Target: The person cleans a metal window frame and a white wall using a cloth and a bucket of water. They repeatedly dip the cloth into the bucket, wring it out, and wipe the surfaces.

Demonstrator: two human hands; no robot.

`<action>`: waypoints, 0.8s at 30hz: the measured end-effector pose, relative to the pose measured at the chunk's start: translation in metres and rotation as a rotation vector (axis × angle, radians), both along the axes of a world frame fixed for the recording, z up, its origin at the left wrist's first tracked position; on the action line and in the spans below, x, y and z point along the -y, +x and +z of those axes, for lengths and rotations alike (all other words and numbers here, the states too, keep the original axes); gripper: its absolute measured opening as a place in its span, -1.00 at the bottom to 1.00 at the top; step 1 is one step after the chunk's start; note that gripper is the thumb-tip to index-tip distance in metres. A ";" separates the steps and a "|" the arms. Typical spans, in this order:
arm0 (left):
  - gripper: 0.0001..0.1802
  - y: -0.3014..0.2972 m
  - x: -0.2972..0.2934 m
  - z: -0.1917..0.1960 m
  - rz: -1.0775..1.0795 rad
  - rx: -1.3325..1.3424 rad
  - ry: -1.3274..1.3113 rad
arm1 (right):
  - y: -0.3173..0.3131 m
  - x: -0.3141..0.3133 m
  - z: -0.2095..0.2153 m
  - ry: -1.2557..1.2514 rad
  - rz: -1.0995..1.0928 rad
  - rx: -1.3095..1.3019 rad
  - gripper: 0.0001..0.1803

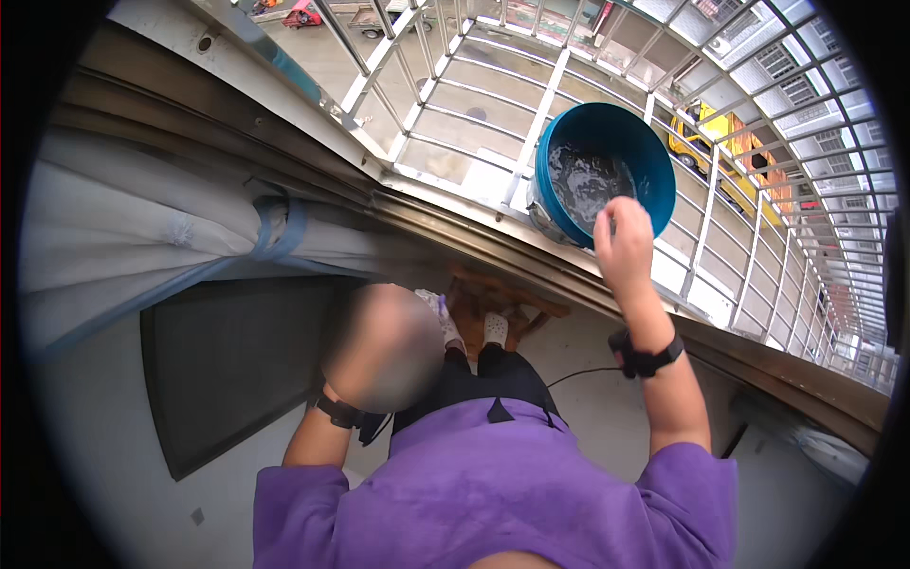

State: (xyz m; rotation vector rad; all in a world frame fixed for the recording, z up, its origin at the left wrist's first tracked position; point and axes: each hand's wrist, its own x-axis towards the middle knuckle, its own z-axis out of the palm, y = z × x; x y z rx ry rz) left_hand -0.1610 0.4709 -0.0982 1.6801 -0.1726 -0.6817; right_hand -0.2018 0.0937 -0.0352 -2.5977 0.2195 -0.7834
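A teal bucket (621, 125) stands outside the window, on the ledge inside a metal cage. Foamy, rippled water (590, 180) shows in it. My right hand (626, 245) is over the bucket's near rim, its fingers curled in toward the thumb. Whatever they may hold is hidden. Lower down and left, in front of my body, my left hand (379, 337) is smeared by a round blur. Its fingers and anything in them cannot be made out. A black band (649, 356) circles my right wrist, and another (339, 410) is on the left.
A brown window track (455, 223) runs between me and the cage bars (555, 81). At the left hangs a white curtain (142, 223) tied with a blue band (275, 228). Below it stands a dark framed panel (237, 370). Brown wooden furniture (536, 308) is by my feet.
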 end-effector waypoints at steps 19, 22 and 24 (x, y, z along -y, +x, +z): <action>-0.66 0.166 0.062 -0.139 -0.437 0.769 1.072 | 0.019 0.032 -0.062 0.096 -0.533 -0.460 -0.84; -0.64 0.170 0.073 -0.131 -0.467 0.700 1.125 | 0.019 0.033 -0.063 0.102 -0.541 -0.452 -0.84; -0.60 0.177 0.065 -0.136 -0.439 0.617 1.078 | 0.019 0.033 -0.063 0.111 -0.554 -0.471 -0.84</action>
